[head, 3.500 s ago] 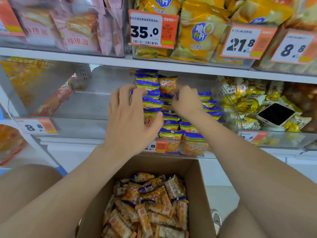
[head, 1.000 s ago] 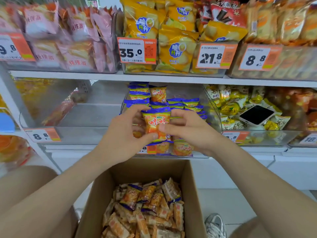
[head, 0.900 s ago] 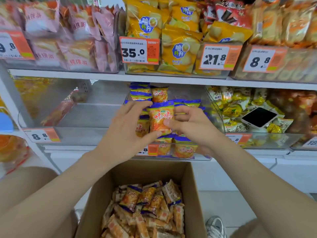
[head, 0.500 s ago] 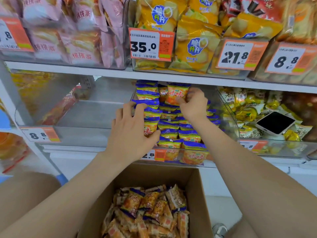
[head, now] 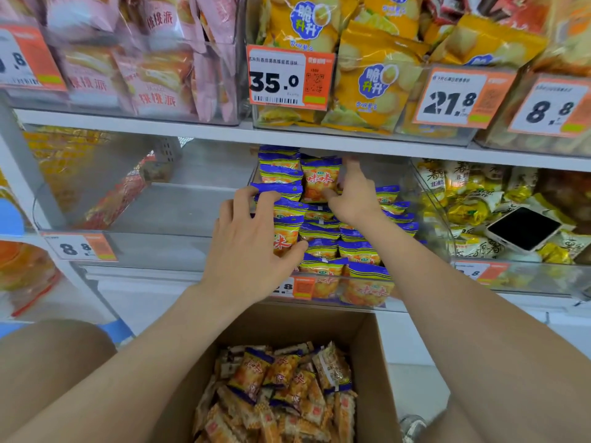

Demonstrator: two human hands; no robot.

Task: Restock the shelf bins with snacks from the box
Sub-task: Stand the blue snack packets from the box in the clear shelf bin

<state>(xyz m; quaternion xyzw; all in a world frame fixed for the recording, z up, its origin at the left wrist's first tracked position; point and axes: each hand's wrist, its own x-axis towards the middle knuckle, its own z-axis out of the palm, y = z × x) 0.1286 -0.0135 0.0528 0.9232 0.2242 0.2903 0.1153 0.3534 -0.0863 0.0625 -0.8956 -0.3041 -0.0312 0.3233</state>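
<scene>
Orange-blue plastic snack packet (head: 319, 179): likely light, slippery, crushable; grip edge seam | right hand (head: 355, 199) fingers clamp it | left hand (head: 252, 247) fingers apart

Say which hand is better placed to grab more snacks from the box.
Likely left: the left hand only rests on stacked packs, nearer the box; the right hand pinches an upright pack farther back.
</scene>
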